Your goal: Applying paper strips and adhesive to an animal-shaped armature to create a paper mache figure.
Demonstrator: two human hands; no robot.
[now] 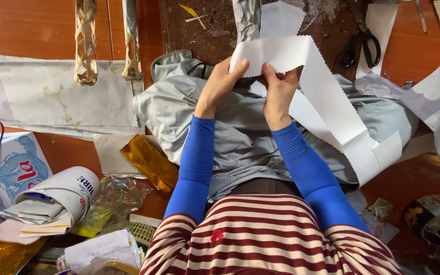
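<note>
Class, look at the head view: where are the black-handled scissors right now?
The scissors lie at the upper right on the dark board, beyond the right hand, just right of the white zigzag-edged paper strip that both hands hold.

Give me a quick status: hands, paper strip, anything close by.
Left hand and right hand both pinch the white strip. Strip trails right over grey cloth. Scissors lie apart, beyond.

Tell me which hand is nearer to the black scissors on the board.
The right hand is nearer: the black scissors lie up and to its right, past the white paper strip both hands pinch. The left hand sits farther off, on the strip's other side.
</note>
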